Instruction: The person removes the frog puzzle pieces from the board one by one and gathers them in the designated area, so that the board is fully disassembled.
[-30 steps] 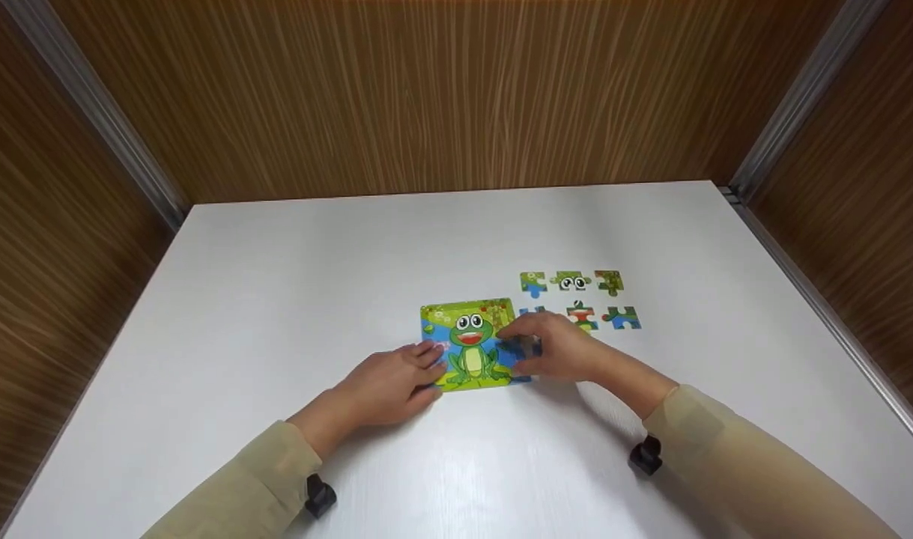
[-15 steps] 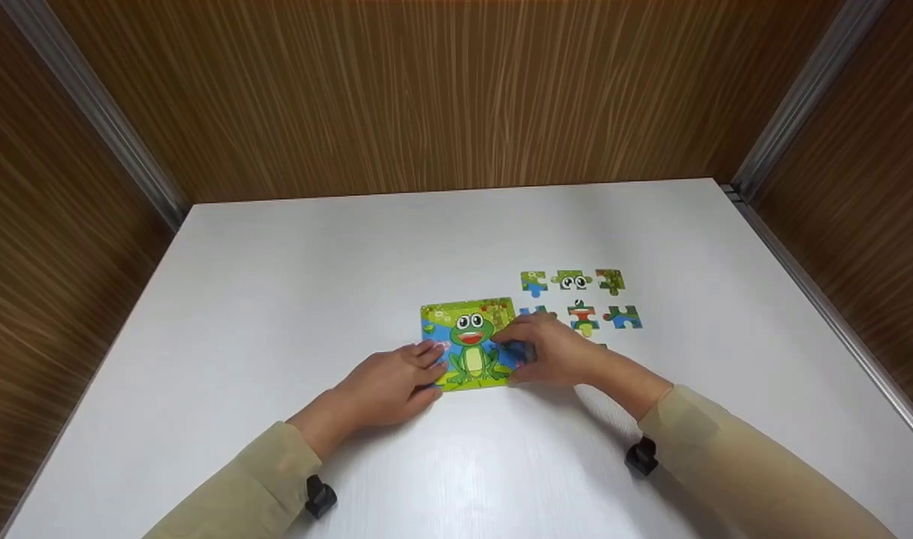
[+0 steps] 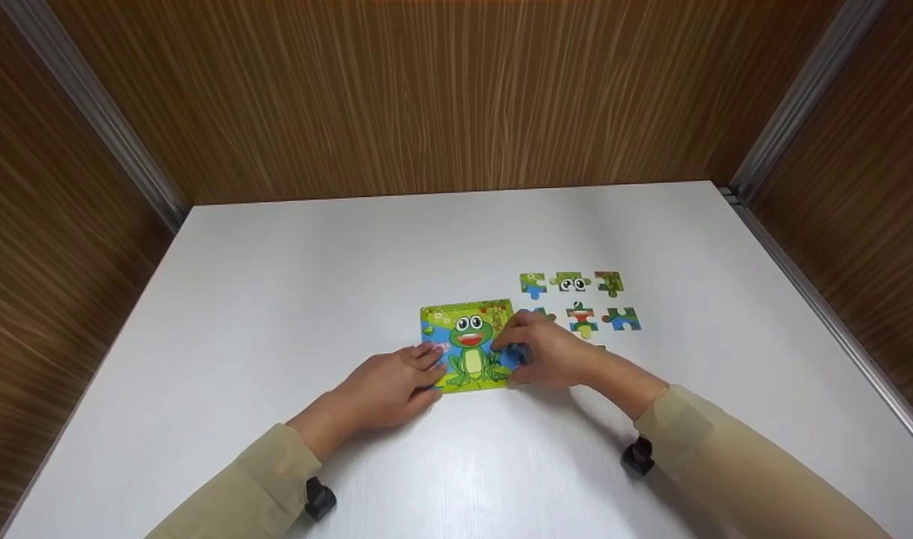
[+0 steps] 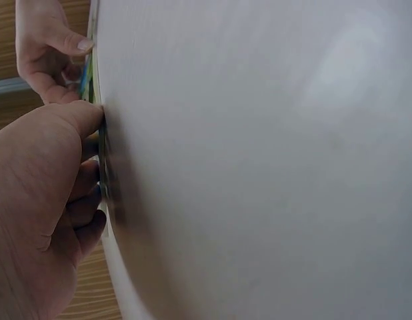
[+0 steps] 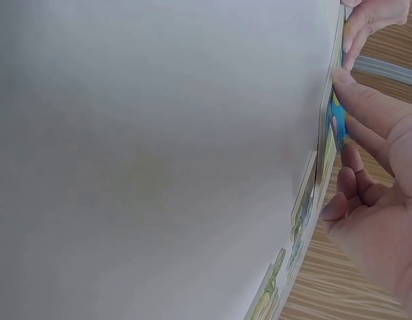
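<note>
A square frog puzzle board (image 3: 471, 329) lies on the white table in the head view. My left hand (image 3: 395, 382) rests on its left side, fingers laid over the edge and thumb at the near left corner. At the board's right side, my right hand (image 3: 550, 352) pinches a blue puzzle piece (image 5: 338, 123) between thumb and fingers. That piece is tilted close over the board and mostly hidden by the fingers in the head view. Both hands also show at the board's edge in the left wrist view, where the left thumb (image 4: 89, 117) is at the rim.
Loose puzzle pieces lie right of the board: one with eyes (image 3: 571, 282), a corner piece (image 3: 533, 284), a brown-green one (image 3: 610, 282), a red-mouth one (image 3: 581, 320) and a blue-green one (image 3: 622, 318). Others are partly under the right hand. Wood-grain panels (image 3: 456, 97) enclose the table.
My right hand has shifted slightly left and inward over the board's right side with the puzzle piece, uncovering a bit more of the loose pieces. The left hand and board stay put.
</note>
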Motion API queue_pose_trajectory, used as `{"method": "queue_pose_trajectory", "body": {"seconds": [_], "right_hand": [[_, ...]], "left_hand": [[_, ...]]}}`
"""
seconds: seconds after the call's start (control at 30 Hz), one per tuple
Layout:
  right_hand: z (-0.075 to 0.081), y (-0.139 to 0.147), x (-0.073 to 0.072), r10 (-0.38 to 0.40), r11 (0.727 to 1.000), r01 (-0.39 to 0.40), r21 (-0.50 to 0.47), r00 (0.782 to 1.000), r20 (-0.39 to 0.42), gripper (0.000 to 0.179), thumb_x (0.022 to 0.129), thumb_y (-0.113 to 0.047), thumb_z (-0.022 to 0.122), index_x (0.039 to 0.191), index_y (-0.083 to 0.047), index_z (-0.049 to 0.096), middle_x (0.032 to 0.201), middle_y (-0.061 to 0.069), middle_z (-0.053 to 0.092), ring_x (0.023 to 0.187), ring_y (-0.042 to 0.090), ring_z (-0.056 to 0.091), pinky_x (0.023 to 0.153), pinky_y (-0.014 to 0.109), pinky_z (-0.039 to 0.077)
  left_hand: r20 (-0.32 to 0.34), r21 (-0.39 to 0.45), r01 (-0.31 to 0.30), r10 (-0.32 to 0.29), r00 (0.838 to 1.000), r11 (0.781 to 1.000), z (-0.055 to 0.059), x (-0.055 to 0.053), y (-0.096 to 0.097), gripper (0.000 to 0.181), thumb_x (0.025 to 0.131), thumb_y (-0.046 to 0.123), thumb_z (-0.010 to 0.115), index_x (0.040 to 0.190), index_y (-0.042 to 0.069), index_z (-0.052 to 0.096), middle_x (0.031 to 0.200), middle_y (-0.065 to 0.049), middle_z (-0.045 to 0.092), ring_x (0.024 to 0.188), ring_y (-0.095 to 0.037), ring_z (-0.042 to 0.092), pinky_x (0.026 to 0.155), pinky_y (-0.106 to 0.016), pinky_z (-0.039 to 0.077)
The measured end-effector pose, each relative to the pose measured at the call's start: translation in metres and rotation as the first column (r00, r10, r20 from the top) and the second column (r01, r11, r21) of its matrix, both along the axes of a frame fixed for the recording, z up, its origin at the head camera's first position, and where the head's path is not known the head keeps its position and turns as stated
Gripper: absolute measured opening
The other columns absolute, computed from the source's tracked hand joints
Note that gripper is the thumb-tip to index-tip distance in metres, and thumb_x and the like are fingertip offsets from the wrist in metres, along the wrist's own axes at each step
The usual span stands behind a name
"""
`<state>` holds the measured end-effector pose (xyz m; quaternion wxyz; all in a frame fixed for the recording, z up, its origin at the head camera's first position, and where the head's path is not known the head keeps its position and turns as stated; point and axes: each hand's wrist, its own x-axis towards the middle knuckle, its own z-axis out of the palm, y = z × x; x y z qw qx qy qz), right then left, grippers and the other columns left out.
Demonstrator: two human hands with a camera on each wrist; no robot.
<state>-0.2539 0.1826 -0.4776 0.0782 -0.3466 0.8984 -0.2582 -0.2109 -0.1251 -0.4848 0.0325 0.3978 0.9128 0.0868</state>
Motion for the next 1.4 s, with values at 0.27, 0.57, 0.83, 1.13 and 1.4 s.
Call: {"method": "queue_pose_trajectory", "body": {"seconds": [0.27, 0.57, 0.83, 1.13, 1.4], "right_hand": [[-0.001, 0.002, 0.004, -0.016, 1.0, 0.016, -0.013, 1.0, 0.003, 0.046, 0.083, -0.012, 0.093, 0.125, -0.017, 0.076, 0.123, 0.006, 0.064, 0.111, 0.025, 0.057, 0.097, 0.045, 0.054], [-0.001, 0.005, 0.007, 0.025, 1.0, -0.025, 0.005, 0.999, -0.029, 0.052, 0.083, -0.016, 0.093, 0.132, -0.011, 0.074, 0.127, 0.01, 0.066, 0.115, 0.028, 0.06, 0.1, 0.05, 0.054], [0.003, 0.01, 0.011, 0.019, 1.0, -0.02, -0.016, 0.997, -0.075, 0.046, 0.088, -0.012, 0.087, 0.132, -0.007, 0.075, 0.117, 0.007, 0.07, 0.098, 0.022, 0.06, 0.081, 0.039, 0.054], [0.009, 0.035, 0.015, -0.053, 0.995, 0.052, -0.089, 0.999, -0.011, 0.045, 0.091, -0.009, 0.083, 0.135, -0.011, 0.075, 0.126, 0.003, 0.075, 0.099, 0.019, 0.063, 0.079, 0.036, 0.055], [0.011, 0.058, 0.019, -0.109, 0.983, 0.109, -0.149, 0.994, 0.01, 0.048, 0.09, -0.006, 0.084, 0.135, -0.016, 0.075, 0.124, 0.0, 0.074, 0.095, 0.021, 0.06, 0.075, 0.03, 0.054]], "left_hand": [[-0.001, 0.008, 0.0, 0.0, 1.0, 1.0, -0.001, 0.0, 0.0, 0.049, 0.11, 0.033, 0.055, 0.15, 0.007, 0.061, 0.161, -0.015, 0.048, 0.152, -0.032, 0.042, 0.116, -0.049, 0.044], [-0.013, 0.009, 0.003, -0.003, 1.0, 1.0, -0.003, 0.0, 0.0, 0.048, 0.109, 0.032, 0.054, 0.15, 0.007, 0.061, 0.16, -0.015, 0.049, 0.151, -0.031, 0.044, 0.115, -0.049, 0.045], [-0.017, 0.01, 0.001, -0.001, 1.0, 1.0, -0.005, -0.002, 0.0, 0.048, 0.11, 0.032, 0.055, 0.15, 0.007, 0.061, 0.16, -0.015, 0.049, 0.151, -0.032, 0.043, 0.115, -0.049, 0.045], [-0.023, 0.002, -0.005, 0.005, 1.0, 1.0, -0.004, 0.0, 0.001, 0.049, 0.109, 0.033, 0.055, 0.15, 0.007, 0.061, 0.16, -0.015, 0.049, 0.151, -0.032, 0.044, 0.115, -0.049, 0.045], [-0.012, 0.027, -0.007, 0.007, 1.0, 1.0, -0.006, 0.0, 0.002, 0.048, 0.109, 0.032, 0.056, 0.149, 0.006, 0.062, 0.159, -0.015, 0.05, 0.15, -0.032, 0.044, 0.115, -0.049, 0.045]]}}
